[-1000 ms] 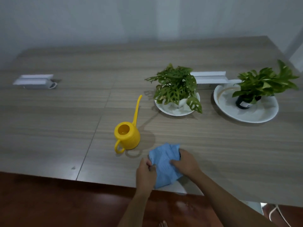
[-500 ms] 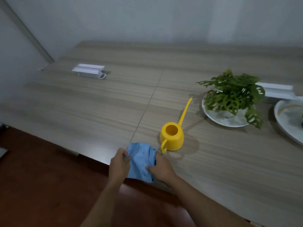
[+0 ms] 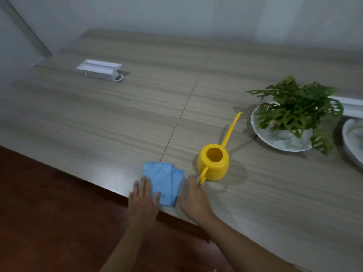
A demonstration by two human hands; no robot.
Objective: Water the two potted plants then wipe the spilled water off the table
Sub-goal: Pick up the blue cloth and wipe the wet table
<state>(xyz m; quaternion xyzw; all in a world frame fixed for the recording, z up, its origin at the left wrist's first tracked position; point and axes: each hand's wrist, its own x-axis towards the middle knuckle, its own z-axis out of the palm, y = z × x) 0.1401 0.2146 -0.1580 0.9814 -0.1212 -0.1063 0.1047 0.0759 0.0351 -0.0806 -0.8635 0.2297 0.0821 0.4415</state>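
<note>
A folded blue cloth (image 3: 164, 181) lies on the wooden table (image 3: 117, 124) close to its front edge. My left hand (image 3: 143, 201) rests flat on the cloth's lower left part, fingers spread. My right hand (image 3: 193, 199) lies on the table against the cloth's right edge, its fingertips near the handle of the yellow watering can (image 3: 214, 163). The can stands upright with its long spout pointing toward a leafy potted plant (image 3: 296, 112) on a white plate (image 3: 280, 142). Only the rim of a second white plate (image 3: 353, 142) shows at the right edge; its plant is out of view.
A white box (image 3: 100, 70) with a cable sits far left on the table. Part of another white box (image 3: 351, 107) shows behind the plant. A seam runs down the tabletop toward the cloth. Red-brown floor (image 3: 49, 222) lies below the table edge.
The view has swung left, and the right plant has left the frame. The cloth went from right of the can to its left. Both hands changed from pinching it to lying flat.
</note>
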